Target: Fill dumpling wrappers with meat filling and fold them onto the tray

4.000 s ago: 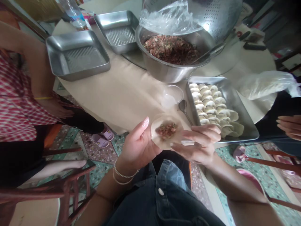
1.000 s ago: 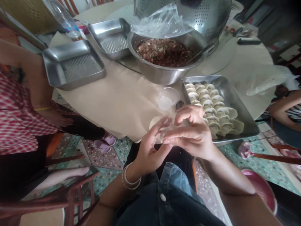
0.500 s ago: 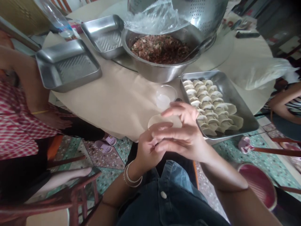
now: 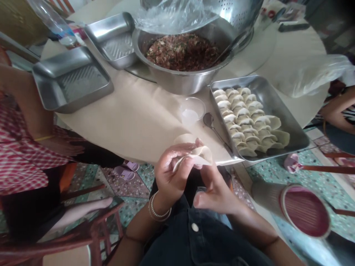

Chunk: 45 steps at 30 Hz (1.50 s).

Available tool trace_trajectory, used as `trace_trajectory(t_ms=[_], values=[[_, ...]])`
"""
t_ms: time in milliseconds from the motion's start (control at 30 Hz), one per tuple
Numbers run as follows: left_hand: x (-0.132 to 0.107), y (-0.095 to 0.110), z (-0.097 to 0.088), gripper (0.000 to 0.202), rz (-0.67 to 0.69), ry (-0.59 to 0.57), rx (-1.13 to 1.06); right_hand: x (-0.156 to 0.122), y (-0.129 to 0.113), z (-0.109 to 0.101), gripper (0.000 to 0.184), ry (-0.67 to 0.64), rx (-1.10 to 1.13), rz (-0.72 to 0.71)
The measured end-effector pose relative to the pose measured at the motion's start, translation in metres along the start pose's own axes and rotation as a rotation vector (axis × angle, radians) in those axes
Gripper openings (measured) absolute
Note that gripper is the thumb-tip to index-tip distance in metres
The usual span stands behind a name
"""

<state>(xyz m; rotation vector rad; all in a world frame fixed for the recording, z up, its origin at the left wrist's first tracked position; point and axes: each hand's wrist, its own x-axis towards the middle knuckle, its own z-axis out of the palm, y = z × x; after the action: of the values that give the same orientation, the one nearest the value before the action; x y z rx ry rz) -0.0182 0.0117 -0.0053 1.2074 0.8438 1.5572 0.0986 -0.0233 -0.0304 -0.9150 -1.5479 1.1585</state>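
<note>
My left hand (image 4: 172, 170) is closed around a folded dumpling (image 4: 203, 153), thumb on its near side, above the table's front edge. The pale dough curves up at its right end; any filling is hidden. My right hand (image 4: 215, 188) has its fingers against the dumpling's right underside, while its thumb stands well apart. Just beyond the left hand, a flat round wrapper (image 4: 184, 138) shows in part on the table. A clear bowl (image 4: 192, 111) with whitish contents sits further back, with a metal spoon (image 4: 217, 133) to its right.
Rows of dumplings (image 4: 241, 118) fill much of a metal tray (image 4: 294, 142) at right. A steel bowl (image 4: 180, 82) of minced filling (image 4: 183, 51) stands behind, partly under plastic film (image 4: 174, 18). Two metal trays (image 4: 73, 79) lie left, beside a person in a checked shirt (image 4: 22, 140).
My right hand has dropped lower and its thumb has swung away. The folded dumpling now shows in my left hand. The spoon has come into view as the camera shifted.
</note>
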Motion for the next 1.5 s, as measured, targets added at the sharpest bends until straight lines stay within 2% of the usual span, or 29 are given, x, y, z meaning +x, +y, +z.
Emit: trace_trajectory(t_ms=[133, 300, 400, 500, 567, 600, 700, 800, 1000, 1133, 1233, 1367, 1500], values=[[-0.001, -0.002, -0.003, 0.007, 0.051, -0.031, 0.097, 0.003, -0.007, -0.004, 0.092, 0.014, -0.155, -0.064], [-0.002, -0.002, -0.004, 0.01, 0.055, -0.007, 0.156, 0.005, -0.01, -0.003, 0.087, 0.141, -0.499, -0.119], [0.0, 0.0, -0.002, 0.025, -0.089, -0.034, -0.023, 0.007, -0.013, -0.005, 0.073, 0.151, -0.571, -0.158], [0.002, 0.0, -0.001, 0.034, -0.365, -0.212, -0.284, 0.008, -0.017, -0.008, 0.062, 0.094, -0.567, -0.129], [0.003, -0.001, -0.002, 0.032, -0.471, -0.284, -0.386, 0.007, -0.018, -0.009, 0.066, 0.084, -0.54, -0.126], [0.003, -0.002, -0.002, 0.029, -0.481, -0.279, -0.401, 0.005, -0.017, -0.009, 0.072, 0.09, -0.514, -0.136], [0.005, -0.003, -0.002, 0.018, -0.415, -0.171, -0.353, -0.001, -0.013, -0.005, 0.094, 0.094, -0.422, -0.103], [0.006, -0.003, -0.001, 0.014, -0.325, -0.103, -0.267, -0.008, -0.008, 0.003, 0.1, 0.03, -0.29, 0.005], [0.001, -0.008, -0.002, 0.017, -0.213, -0.172, -0.095, -0.011, -0.002, 0.013, 0.098, 0.011, -0.066, 0.009], [-0.003, -0.008, -0.003, 0.019, -0.199, -0.159, -0.017, -0.006, -0.004, 0.011, 0.08, 0.097, -0.044, -0.024], [-0.006, -0.006, -0.001, 0.013, -0.206, -0.137, -0.061, 0.001, -0.009, 0.006, 0.061, 0.203, -0.109, -0.06], [-0.013, -0.002, 0.003, 0.027, -0.301, -0.105, -0.33, 0.013, -0.015, -0.001, 0.042, 0.371, -0.41, -0.18], [-0.016, 0.006, 0.005, 0.031, -0.452, -0.141, -0.566, 0.019, -0.018, -0.005, 0.016, 0.567, -0.745, -0.303]])
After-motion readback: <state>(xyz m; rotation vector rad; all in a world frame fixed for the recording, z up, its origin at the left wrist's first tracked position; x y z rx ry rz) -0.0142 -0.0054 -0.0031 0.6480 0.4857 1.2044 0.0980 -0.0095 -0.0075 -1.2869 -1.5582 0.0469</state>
